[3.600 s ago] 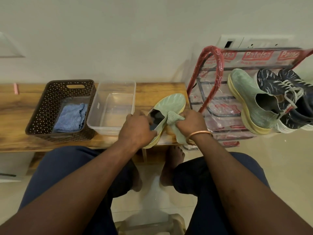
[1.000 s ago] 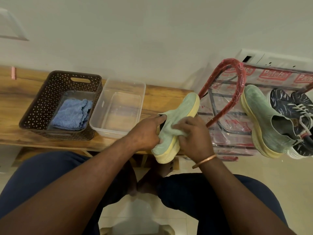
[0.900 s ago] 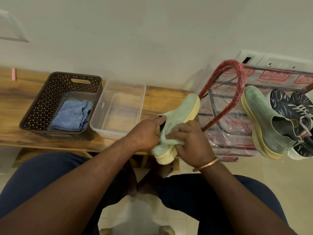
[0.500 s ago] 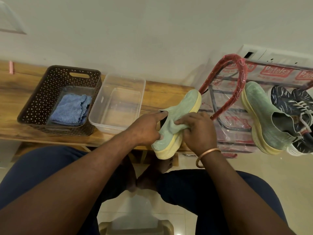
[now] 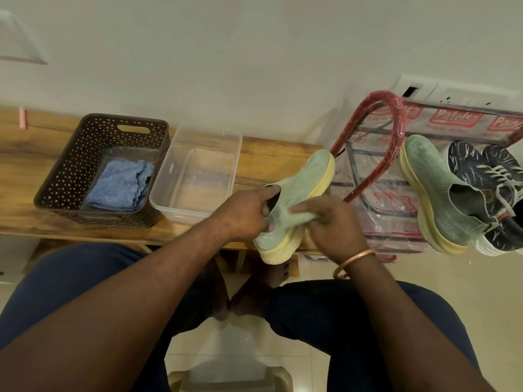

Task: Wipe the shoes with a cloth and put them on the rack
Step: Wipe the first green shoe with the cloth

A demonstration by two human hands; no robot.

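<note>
Green shoe (image 5: 307, 176) held between both hands over the bench (image 5: 271, 159) edge.
The green cloth (image 5: 285, 216) blends into the shoe, so its edges are unclear. The left hand (image 5: 243, 213) grips the shoe's collar; the right hand (image 5: 334, 224) bunches the cloth against its side. The rack (image 5: 394, 120) carries one green shoe (image 5: 441, 193) and two dark shoes (image 5: 481, 174), cropped at the frame's edge.

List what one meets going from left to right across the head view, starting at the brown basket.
brown basket → clear plastic tub → held green shoe → red rack frame → green shoe on the rack → dark blue sneakers
</note>
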